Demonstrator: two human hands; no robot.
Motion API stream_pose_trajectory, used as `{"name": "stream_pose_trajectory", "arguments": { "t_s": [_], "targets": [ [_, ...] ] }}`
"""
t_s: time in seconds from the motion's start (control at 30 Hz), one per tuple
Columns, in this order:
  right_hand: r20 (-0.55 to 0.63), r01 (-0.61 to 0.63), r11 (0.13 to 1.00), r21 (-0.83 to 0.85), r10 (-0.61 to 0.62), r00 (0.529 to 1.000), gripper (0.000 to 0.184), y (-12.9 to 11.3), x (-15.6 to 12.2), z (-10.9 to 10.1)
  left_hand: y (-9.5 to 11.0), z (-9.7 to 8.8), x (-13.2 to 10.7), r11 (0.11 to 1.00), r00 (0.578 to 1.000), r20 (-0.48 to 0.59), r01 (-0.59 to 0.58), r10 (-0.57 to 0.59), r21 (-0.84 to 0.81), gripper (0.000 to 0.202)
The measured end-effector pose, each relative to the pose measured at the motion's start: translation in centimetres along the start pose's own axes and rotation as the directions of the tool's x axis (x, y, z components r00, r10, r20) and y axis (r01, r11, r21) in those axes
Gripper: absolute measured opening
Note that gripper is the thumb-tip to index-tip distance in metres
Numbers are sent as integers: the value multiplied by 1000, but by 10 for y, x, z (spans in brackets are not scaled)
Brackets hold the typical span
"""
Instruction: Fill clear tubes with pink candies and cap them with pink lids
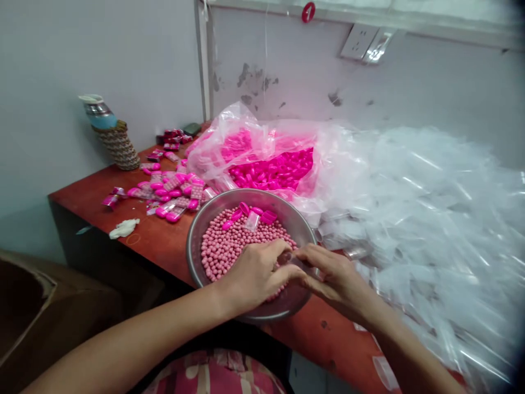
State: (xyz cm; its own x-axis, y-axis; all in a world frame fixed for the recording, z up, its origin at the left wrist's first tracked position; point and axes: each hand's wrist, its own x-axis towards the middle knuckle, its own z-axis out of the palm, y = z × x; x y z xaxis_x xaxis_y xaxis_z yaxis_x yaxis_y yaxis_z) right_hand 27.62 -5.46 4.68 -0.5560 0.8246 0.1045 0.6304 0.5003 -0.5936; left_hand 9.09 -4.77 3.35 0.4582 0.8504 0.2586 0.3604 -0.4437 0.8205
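Observation:
Over a steel bowl (190, 251) of pink beads (223, 246), my left hand (258, 276) and my right hand (338, 276) meet with fingers closed. Between their fingertips is a small clear plastic container (292, 262), mostly hidden by the fingers. On top of the beads, towards the bowl's far side, lie several bright pink caps (268, 217) and another clear container (252, 220). Left of the bowl is a pile of bead-filled clear containers with pink caps (176, 191).
Behind the bowl, an opened plastic bag (240, 117) holds many pink caps. A large heap of clear plastic containers (426, 219) covers the right side of the red table (164, 238). A bottle in a woven holder (117, 145) stands at left, above a cardboard box (74, 306).

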Motion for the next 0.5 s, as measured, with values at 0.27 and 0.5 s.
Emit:
{"name": "stream_pose_trajectory", "arguments": {
  "t_s": [0.27,0.5],
  "targets": [
    [130,-43,991,130,27,991,27,-30,19,25,1,-28,-41,986,966,-202,151,-161,-65,17],
    [124,-161,981,112,146,981,38,-30,14,15,6,-66,-63,934,860,-396,220,-322,-281,21]
  ]
}}
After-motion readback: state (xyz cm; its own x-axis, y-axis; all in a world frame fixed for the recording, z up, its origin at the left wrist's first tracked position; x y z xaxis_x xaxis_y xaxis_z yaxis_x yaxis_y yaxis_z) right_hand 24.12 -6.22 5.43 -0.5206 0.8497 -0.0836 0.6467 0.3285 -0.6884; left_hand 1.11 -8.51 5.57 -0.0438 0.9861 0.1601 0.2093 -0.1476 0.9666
